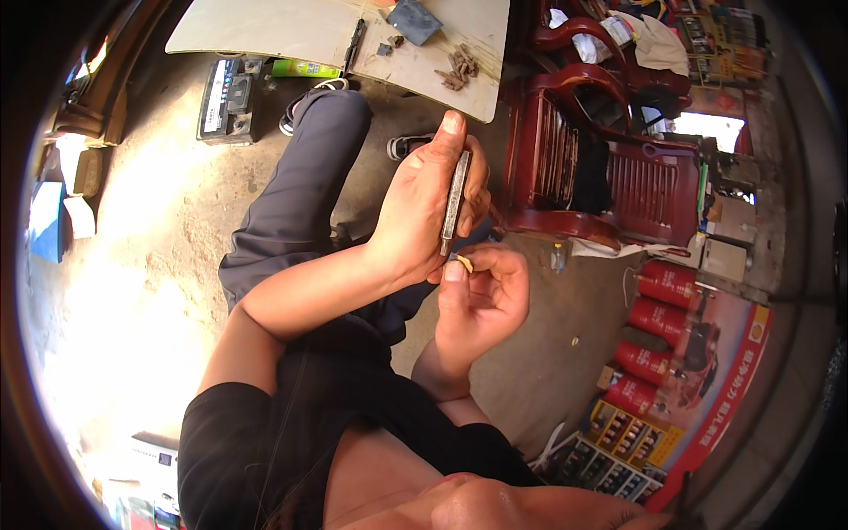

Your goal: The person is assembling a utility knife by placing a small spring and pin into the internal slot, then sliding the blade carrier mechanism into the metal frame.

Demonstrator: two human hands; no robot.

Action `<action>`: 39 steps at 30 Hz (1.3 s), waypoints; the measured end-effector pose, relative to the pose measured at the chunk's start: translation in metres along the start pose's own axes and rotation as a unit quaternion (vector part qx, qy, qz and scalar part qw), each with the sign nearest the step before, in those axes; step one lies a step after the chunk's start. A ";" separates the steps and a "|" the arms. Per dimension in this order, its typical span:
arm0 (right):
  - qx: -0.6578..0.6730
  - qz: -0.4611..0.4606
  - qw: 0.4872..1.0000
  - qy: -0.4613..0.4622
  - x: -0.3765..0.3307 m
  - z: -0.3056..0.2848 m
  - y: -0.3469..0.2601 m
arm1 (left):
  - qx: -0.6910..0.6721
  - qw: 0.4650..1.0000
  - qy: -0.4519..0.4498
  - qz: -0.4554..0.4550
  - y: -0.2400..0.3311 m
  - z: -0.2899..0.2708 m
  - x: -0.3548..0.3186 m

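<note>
Both of my hands meet in front of my lap. My left hand (pixel 428 199) is closed around a slim grey metal tool (pixel 456 199), worn on its surface, whose narrow end points down toward my right hand. The tool's exact kind does not show clearly. My right hand (pixel 484 296) pinches a small yellowish piece (pixel 464 262) between thumb and forefinger, right by the tool's lower end. Whether tool and piece touch, I cannot tell.
Ahead stands a pale table (pixel 265 26) with a dark block (pixel 413 21), brown scraps (pixel 458 68) and a black pen-like tool (pixel 354 44). A battery (pixel 228 102) and a green can (pixel 305 68) lie below. Red wooden chairs (pixel 565 159) and red cylinders (pixel 658 322) are at right.
</note>
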State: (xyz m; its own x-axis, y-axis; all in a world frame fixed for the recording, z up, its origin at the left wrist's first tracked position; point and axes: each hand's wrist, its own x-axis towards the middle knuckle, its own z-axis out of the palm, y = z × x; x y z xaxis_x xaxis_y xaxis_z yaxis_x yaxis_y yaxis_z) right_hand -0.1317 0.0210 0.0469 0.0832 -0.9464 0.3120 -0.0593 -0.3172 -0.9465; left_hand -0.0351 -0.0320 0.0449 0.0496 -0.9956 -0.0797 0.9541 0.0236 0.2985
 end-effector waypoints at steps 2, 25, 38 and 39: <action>-0.026 0.002 1.000 0.011 0.001 0.005 -0.006 | 0.005 1.000 0.000 0.008 0.000 0.000 0.000; 0.277 0.112 0.953 -0.056 0.009 -0.002 -0.001 | -0.014 0.999 0.020 0.022 0.001 -0.005 -0.001; 0.226 0.164 0.960 -0.024 0.009 0.001 -0.009 | 0.001 1.000 0.016 0.016 0.001 -0.001 -0.003; 0.220 0.161 0.962 -0.025 0.008 0.001 -0.008 | 0.007 1.000 0.019 0.014 0.001 0.000 -0.003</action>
State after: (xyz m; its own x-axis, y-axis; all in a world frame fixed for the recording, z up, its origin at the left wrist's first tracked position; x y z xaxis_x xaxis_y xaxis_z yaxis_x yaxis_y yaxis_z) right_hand -0.1292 0.0160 0.0572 0.1785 -0.9839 0.0034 0.3367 0.0578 -0.9398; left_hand -0.0345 -0.0288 0.0451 0.0870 -0.9905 -0.1063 0.9479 0.0494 0.3148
